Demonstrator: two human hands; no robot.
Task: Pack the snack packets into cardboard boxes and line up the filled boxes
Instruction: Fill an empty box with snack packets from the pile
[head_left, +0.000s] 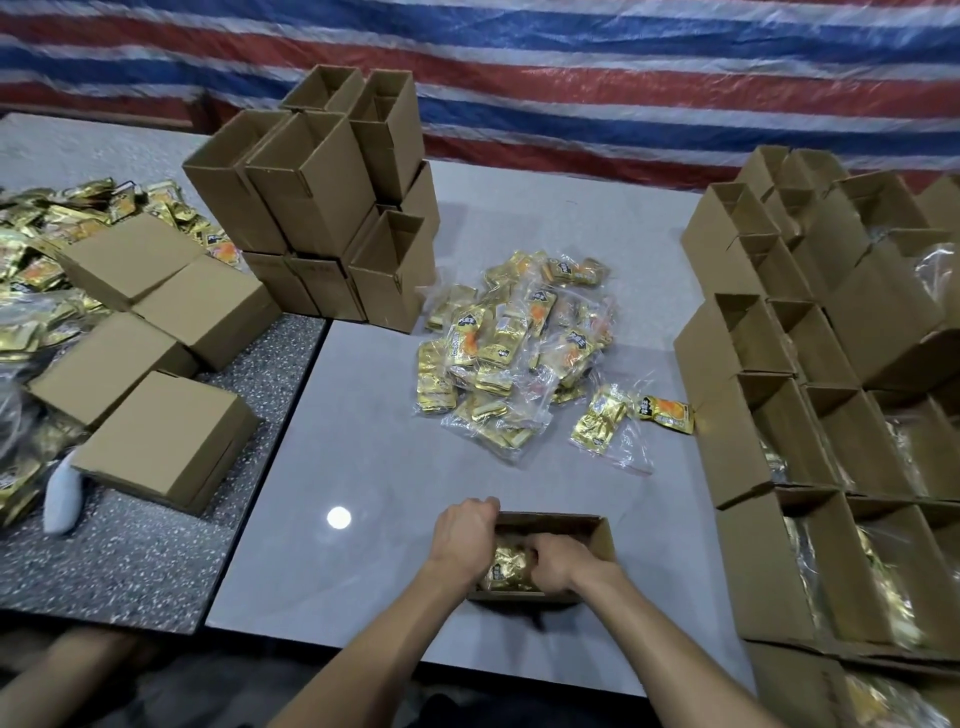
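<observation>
Right hand has its fingers curled onto the gold snack packets inside the open box at the near table edge, likely stuffing them down. Left hand is curled over the box's left wall, steadying it. Both forearms reach forward, wrists bent down. Filled boxes are lined up at right. Loose pile and stacked empty boxes are left to do, so roughly midway.

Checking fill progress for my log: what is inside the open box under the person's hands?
Inside the box lie gold snack packets. The right hand reaches in and covers the rest, so their number and the box floor are hidden.
</observation>
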